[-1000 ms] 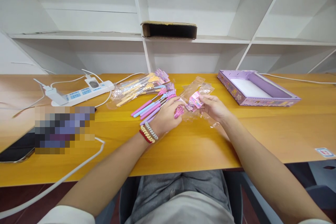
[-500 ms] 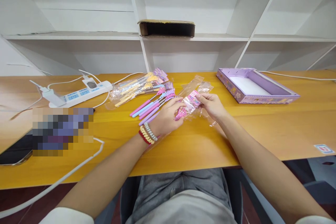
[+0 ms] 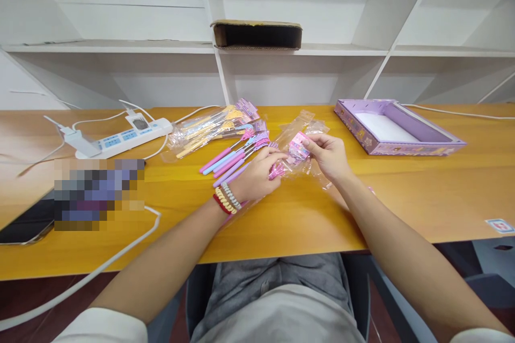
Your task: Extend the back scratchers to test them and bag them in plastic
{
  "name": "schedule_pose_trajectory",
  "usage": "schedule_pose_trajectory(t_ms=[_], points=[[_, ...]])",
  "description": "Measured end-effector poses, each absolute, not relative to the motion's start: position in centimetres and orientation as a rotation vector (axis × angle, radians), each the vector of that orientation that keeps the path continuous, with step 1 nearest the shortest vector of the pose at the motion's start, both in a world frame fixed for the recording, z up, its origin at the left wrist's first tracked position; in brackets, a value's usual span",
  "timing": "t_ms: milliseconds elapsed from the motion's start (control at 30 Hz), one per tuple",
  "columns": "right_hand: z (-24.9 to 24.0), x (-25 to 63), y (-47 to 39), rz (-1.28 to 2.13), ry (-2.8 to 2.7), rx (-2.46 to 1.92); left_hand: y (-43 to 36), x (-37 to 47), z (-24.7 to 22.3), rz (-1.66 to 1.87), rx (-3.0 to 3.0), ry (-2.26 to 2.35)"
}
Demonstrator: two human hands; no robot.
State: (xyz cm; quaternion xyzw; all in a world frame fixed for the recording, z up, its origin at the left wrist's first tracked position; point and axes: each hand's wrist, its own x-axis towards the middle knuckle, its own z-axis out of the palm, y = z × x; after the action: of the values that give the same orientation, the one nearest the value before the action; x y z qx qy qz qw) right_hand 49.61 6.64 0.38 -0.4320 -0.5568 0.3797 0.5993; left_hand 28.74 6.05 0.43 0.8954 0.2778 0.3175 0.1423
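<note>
My left hand is closed over a pink back scratcher in a clear plastic sleeve. Its pink claw head shows past my fingers, while most of the handle is hidden under my hand and wrist. With thumb and forefinger, my right hand pinches a pink printed card at the sleeve's upper end. Just left of my left hand, several loose back scratchers with pink, blue and purple handles lie side by side. Clear empty-looking sleeves lie crumpled behind my hands.
Bagged yellow-handled back scratchers lie at the back. A white power strip with plugs and cables stands left, near a phone and a blurred patch. An open purple box sits right. A cardboard box rests on the white shelf.
The view has tilted slightly downward. My right hand has shifted a little, still pinching the card; my left hand stays on the pink back scratcher.
</note>
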Motion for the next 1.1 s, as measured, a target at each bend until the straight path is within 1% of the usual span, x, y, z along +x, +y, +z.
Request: schedule_pose_trajectory(t_ms=[167, 333, 533, 667, 933, 1100], points=[[0.44, 49.34, 6.60, 0.787, -1.310, -1.030, 6.11, 28.75, 0.34, 0.929, 2.590, 0.784], [-0.04, 49.01, 6.87, 0.708, -1.337, -0.962, 6.28, 28.71, 0.14, 0.936, 2.585, 0.776], [-0.17, 48.88, 6.83, 0.696, -1.388, -0.945, 6.30, 28.75, 0.18, 0.948, 2.558, 0.738], [-0.05, 48.99, 6.80, 0.810, -1.384, -0.943, 6.26, 28.76, 0.30, 0.954, 2.553, 0.753], [-0.05, 48.95, 6.86, 1.202, -1.245, -0.872, 6.18, 28.77, 0.47, 0.950, 2.550, 0.791], [0.11, 48.68, 6.65, 1.277, -1.213, -0.848, 6.15, 28.85, 0.47, 0.928, 2.529, 0.809]])
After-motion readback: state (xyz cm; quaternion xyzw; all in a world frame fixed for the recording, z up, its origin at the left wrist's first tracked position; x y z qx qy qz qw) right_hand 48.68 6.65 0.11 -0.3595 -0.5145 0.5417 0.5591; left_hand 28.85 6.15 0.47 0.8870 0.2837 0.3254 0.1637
